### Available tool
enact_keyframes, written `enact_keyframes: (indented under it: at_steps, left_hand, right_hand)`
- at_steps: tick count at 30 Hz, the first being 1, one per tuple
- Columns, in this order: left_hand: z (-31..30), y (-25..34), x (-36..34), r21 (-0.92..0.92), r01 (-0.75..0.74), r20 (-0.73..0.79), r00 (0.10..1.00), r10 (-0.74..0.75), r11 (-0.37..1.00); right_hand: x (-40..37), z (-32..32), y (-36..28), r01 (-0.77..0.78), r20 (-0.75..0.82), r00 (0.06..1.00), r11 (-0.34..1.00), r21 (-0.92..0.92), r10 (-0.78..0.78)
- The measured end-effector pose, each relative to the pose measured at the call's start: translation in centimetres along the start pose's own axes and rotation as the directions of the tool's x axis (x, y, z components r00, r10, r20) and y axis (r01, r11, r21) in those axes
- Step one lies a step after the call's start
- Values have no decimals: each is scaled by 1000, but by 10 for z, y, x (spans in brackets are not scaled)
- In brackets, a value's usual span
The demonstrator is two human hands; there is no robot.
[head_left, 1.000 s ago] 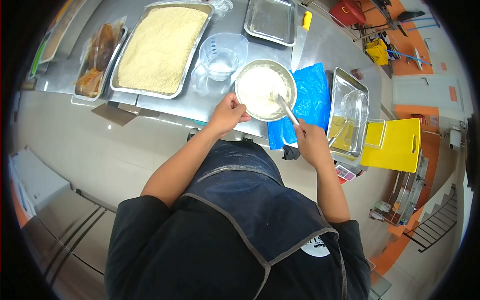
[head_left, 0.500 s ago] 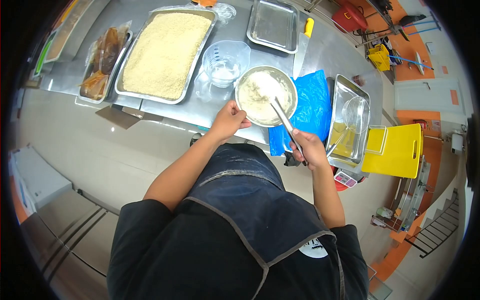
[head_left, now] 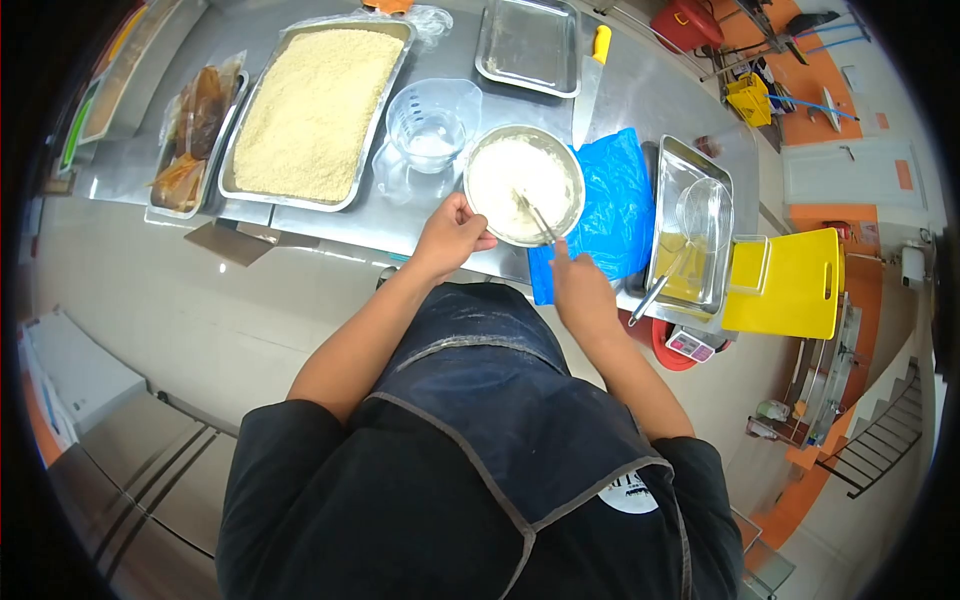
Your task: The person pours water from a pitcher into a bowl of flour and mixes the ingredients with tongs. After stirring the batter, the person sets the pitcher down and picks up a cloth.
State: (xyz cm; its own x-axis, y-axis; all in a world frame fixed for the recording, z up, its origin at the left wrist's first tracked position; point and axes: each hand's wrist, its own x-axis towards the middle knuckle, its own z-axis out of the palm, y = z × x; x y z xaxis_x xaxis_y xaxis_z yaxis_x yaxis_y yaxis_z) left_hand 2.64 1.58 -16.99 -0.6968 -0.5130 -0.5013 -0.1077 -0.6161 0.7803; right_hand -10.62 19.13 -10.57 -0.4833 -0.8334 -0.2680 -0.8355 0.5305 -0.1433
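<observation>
A round metal bowl [head_left: 577, 207] of pale, floury mixture stands at the front edge of the steel table. My left hand [head_left: 455, 236] pinches the bowl's near-left rim between thumb and fingers. At the bowl's near-right side, my right hand [head_left: 580, 285] is wrapped round the handle of a metal utensil [head_left: 541, 220], whose far end is down in the mixture. The tip of the utensil is hidden there. A clear measuring jug [head_left: 430, 125] is just left of the bowl, and a blue plastic bag [head_left: 615, 205] lies against its right side.
Farther left are a tray of yellowish crumbs [head_left: 310, 115] and a tray of brown bagged food [head_left: 205, 120]. Behind the bowl lie an empty tray [head_left: 528, 48] and a yellow-handled knife [head_left: 590, 85]. At right are a tray with a strainer [head_left: 705, 215] and a yellow board [head_left: 785, 285].
My right hand has moved left and closer to the bowl, and the utensil now reaches into the middle of the mixture. My left hand stays at the rim. The view has shifted slightly.
</observation>
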Motion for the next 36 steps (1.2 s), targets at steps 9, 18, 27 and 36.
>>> enact_keyframes:
  at_steps: [9,18,27,36]
  left_hand:
    - [-5,-3,3,-8,29,-26,999,-29,1000]
    - [-10,-7,7,30,9,-6,1000,-9,1000]
    - [-12,-6,6,17,8,1,1000,-8,1000]
    - [-14,-6,7,65,-11,-32,999,14,998]
  right_hand:
    - [-6,-55,-2,-167,36,984,835,525,174]
    - [8,-18,27,-195,204,975,802,564,93]
    - [14,-35,25,-259,231,962,768,586,148]
    - [16,-39,25,-307,263,948,737,602,180]
